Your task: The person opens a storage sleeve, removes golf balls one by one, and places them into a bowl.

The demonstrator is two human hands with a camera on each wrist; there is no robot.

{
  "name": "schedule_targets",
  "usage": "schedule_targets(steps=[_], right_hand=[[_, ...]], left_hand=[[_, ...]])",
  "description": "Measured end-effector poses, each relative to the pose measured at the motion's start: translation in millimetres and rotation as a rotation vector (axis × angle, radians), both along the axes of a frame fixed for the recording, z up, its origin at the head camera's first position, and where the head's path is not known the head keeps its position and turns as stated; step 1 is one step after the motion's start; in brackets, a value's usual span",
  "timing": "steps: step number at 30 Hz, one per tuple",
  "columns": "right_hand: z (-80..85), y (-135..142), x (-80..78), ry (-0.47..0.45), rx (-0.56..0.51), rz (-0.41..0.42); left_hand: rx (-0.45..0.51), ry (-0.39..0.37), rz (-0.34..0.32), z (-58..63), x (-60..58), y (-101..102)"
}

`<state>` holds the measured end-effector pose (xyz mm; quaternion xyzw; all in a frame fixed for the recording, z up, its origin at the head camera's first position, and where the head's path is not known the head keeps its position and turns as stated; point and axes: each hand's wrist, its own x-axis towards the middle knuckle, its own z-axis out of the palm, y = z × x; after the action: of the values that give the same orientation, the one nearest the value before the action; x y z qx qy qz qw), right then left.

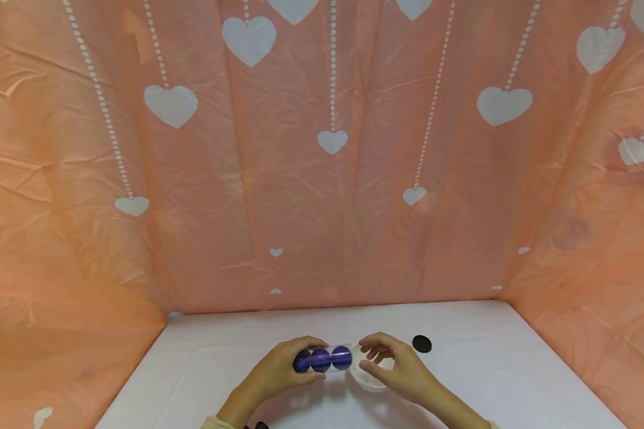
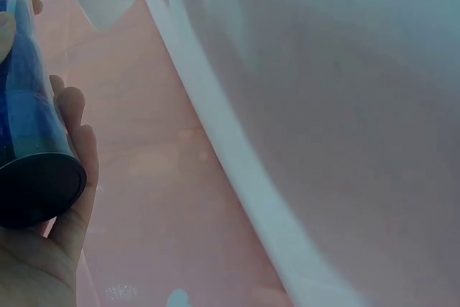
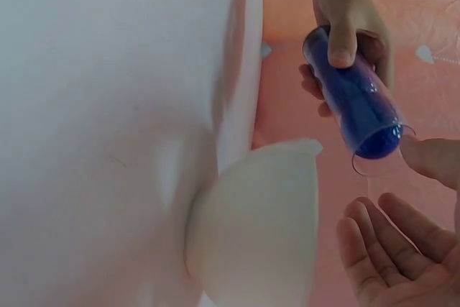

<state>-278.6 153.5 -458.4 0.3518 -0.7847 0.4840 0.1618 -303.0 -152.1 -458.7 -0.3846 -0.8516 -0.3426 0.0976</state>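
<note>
My left hand (image 1: 285, 368) grips a clear plastic ball tube (image 1: 326, 351) near its black-capped end, thumb on one side and fingers around the other. Dark blue balls (image 1: 341, 357) sit in a row inside it. The tube lies about level, its uncapped end facing my right hand (image 1: 402, 370). That hand is cupped with its fingers apart, holding nothing; in the right wrist view its thumb (image 3: 435, 159) is right by the tube's clear rim. Below the hands stands a white bowl (image 1: 369, 383), partly covered by the right hand in the head view.
A round black lid (image 1: 422, 344) lies on the white table (image 1: 220, 345), beyond the right hand. Small dark objects (image 1: 261, 425) show at the bottom edge near the left forearm. Orange sheeting with white hearts (image 1: 333, 226) encloses the back and sides.
</note>
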Motion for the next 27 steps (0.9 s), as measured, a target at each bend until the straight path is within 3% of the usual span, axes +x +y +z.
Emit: schedule_targets(steps=[6, 14, 27], right_hand=[[-4.6, -3.7, -0.5, -0.056, -0.008, 0.035], [3.0, -9.4, -1.1, -0.150, -0.032, 0.089], [1.9, -7.9, 1.4, -0.257, -0.048, 0.107]], left_hand=[[-0.020, 0.020, 0.026, 2.4, 1.4, 0.6], [-0.020, 0.040, 0.037, 3.6, 3.3, -1.1], [-0.072, 0.103, 0.070, 6.8, 5.5, 0.8]])
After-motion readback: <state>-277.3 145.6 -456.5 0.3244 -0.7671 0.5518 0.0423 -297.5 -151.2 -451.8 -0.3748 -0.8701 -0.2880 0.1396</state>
